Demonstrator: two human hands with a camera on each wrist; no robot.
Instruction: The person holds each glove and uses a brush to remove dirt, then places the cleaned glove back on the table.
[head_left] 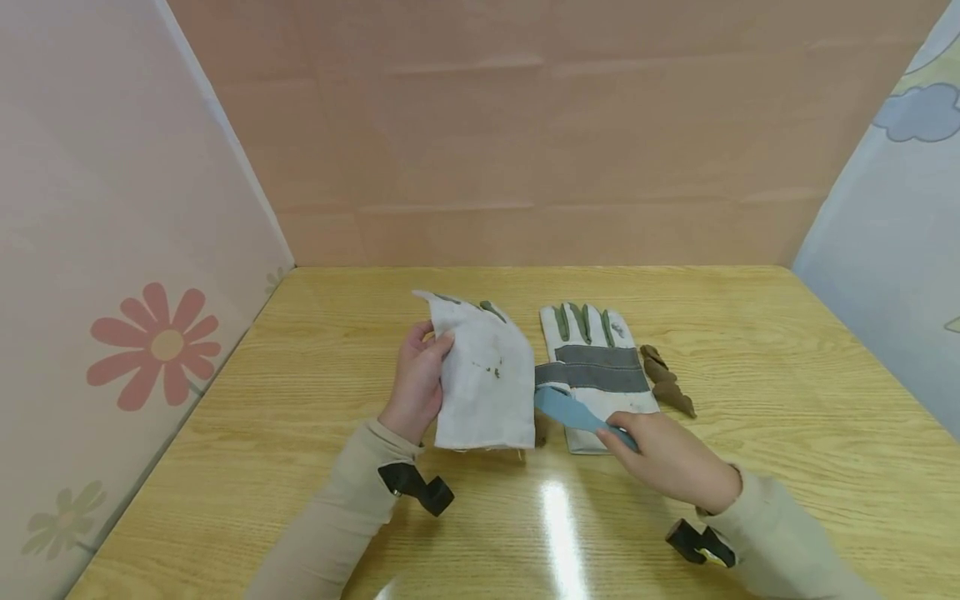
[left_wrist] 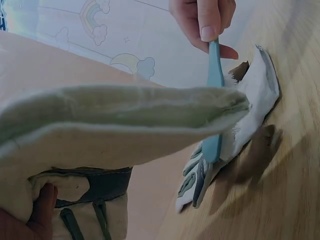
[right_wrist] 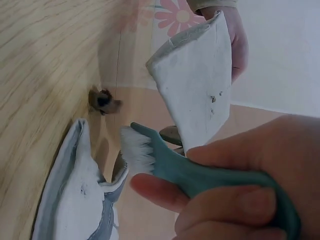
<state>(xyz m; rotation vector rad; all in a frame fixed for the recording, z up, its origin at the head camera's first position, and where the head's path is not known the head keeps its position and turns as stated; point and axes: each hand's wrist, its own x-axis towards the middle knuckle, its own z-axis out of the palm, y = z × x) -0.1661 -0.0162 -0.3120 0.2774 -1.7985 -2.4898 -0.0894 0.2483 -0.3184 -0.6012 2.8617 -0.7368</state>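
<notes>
My left hand (head_left: 418,379) grips a white work glove (head_left: 486,400) by its left edge and holds it up, cuff downward. Small brown specks dot the face turned toward me; the left wrist view looks along the cuff opening (left_wrist: 130,111). In my right hand (head_left: 671,458) is the handle of a blue brush (head_left: 573,411), pinched between thumb and fingers. Its white bristles (right_wrist: 136,147) show in the right wrist view, apart from the specks. A second glove (head_left: 600,357), white with grey bands and green strips between the fingers, lies flat beyond the brush.
A crumpled brown piece (head_left: 666,383), like a dry leaf, lies right of the flat glove. Another small brown piece (right_wrist: 102,101) is on the wooden table (head_left: 330,333) near the raised glove. Walls stand at the left (head_left: 112,208), back and right.
</notes>
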